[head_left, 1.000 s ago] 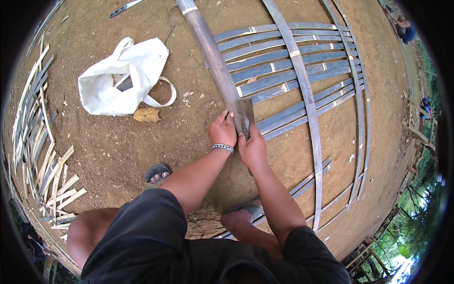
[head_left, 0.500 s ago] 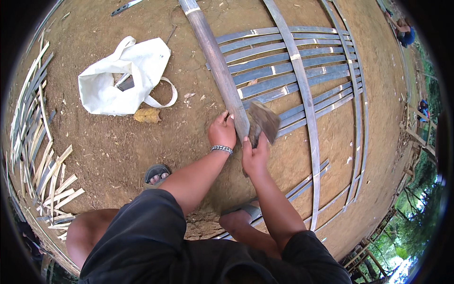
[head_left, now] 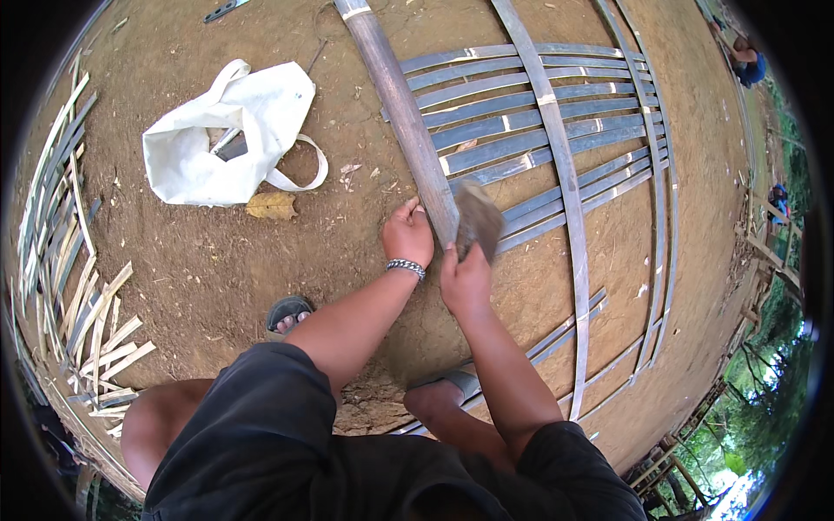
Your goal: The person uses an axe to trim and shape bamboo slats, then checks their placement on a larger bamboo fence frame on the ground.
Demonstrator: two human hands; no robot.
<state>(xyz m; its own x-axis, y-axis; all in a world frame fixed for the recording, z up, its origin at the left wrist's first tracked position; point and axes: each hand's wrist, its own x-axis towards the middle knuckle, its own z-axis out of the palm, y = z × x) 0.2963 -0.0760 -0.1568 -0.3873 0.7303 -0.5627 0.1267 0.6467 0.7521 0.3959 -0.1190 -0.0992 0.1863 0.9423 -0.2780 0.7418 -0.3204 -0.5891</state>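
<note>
A dark bamboo pole (head_left: 407, 113) slants down from the top, its near end between my two hands. My left hand (head_left: 407, 236), with a chain bracelet at the wrist, is closed against the pole's left edge near that end; some of its fingers are hidden. On the other side, my right hand (head_left: 466, 280) grips a rough brown wooden block (head_left: 479, 221), slightly blurred and right beside the pole's end. A lattice of flat bamboo strips (head_left: 556, 152) lies beyond, crossed by long slats.
A white bag (head_left: 278, 95) with tools inside lies at left, a dry leaf (head_left: 272, 206) by it. Split bamboo strips (head_left: 95, 347) are piled at far left. A dark-handled tool (head_left: 224, 11) lies at the top. Another person (head_left: 749, 65) is far right.
The wooden block has swung slightly left and is closer to the pole's end. My right hand has shifted slightly left with it. My left hand stays at the pole.
</note>
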